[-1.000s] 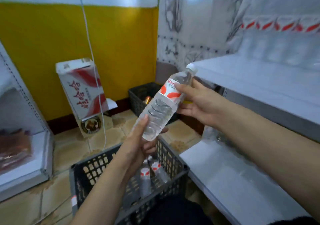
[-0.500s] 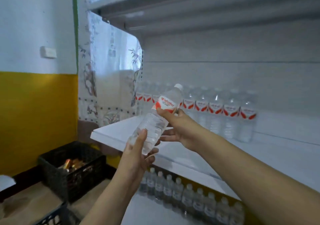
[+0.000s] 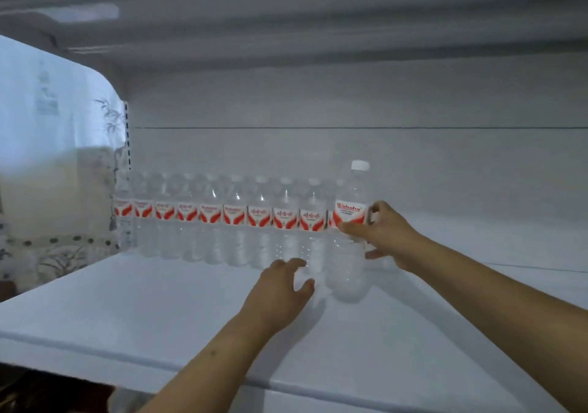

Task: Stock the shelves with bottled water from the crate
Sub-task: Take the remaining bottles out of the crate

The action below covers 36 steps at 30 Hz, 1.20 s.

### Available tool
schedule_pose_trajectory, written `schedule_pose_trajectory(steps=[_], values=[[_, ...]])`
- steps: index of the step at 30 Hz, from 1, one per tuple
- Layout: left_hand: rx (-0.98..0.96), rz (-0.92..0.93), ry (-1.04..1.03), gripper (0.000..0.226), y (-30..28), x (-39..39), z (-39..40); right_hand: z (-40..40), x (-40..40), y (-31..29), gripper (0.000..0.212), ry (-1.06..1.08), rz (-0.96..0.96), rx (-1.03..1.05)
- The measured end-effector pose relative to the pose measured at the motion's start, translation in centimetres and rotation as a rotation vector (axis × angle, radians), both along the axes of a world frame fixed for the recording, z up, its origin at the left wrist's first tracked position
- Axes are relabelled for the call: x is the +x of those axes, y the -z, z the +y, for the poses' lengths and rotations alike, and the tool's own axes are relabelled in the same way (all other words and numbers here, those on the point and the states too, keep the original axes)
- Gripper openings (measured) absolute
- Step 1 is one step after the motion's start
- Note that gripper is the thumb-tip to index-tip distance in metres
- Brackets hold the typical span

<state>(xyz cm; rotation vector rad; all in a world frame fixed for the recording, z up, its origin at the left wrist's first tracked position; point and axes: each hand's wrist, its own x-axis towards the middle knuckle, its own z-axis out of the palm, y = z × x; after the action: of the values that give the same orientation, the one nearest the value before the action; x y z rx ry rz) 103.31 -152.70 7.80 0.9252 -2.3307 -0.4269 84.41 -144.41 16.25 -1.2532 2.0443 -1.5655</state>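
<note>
A: Where is the bottle (image 3: 349, 247) right now?

B: Upright on the white shelf (image 3: 159, 311), at the right end of the row of bottles (image 3: 222, 218) that lines the back wall. It stands a little forward of that row, just beside the last one in it.

A: And the hands?

B: The right hand (image 3: 386, 237) has its grip around the bottle at and just below the label, thumb on the near side and fingers wrapped behind. The left hand (image 3: 280, 288) holds nothing; its fingers are spread and relaxed, hovering low beside the bottle's base, close to it. I can't tell whether they touch it.

A: So how should the placing be finished well?

B: I'd judge the bottle needs sliding back until it lines up with the others, label facing out like theirs. Keep it vertical and push from low down, since a push up at the label could tip it. The free left hand can steady the base, or guard the neighbour from being knocked.

A: Any risk?

B: Clear, thin-walled bottles packed close together; a nudge to one may topple several. Let go only once it stands flat.
</note>
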Motion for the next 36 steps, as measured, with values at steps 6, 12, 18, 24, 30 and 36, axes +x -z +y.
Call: schedule_pose_trajectory(steps=[6,12,18,24,30,36], values=[[-0.204,-0.32,0.048,0.073,0.2,-8.0,-2.7,-1.0,-6.0,1.8,0.064,0.088,0.111,-0.115],[-0.256,-0.279,0.039,0.078,3.4,-10.4,-4.7,-4.2,-8.8,4.8,0.066,0.064,0.134,-0.196],[-0.199,-0.192,0.089,0.076,3.9,-10.6,-5.1,-5.5,-9.3,8.1,0.051,0.224,0.293,-0.175],[-0.193,-0.207,0.052,0.075,3.7,-10.8,-4.8,-5.2,-9.0,9.2,0.049,0.23,0.19,-0.162],[-0.182,-0.201,0.028,0.083,4.2,-11.1,-4.6,-4.8,-8.5,8.9,0.042,0.234,0.23,-0.038],[0.011,-0.157,0.06,0.08,1.8,-8.5,-3.9,-3.0,-4.4,7.0,0.055,0.408,0.324,0.005]])
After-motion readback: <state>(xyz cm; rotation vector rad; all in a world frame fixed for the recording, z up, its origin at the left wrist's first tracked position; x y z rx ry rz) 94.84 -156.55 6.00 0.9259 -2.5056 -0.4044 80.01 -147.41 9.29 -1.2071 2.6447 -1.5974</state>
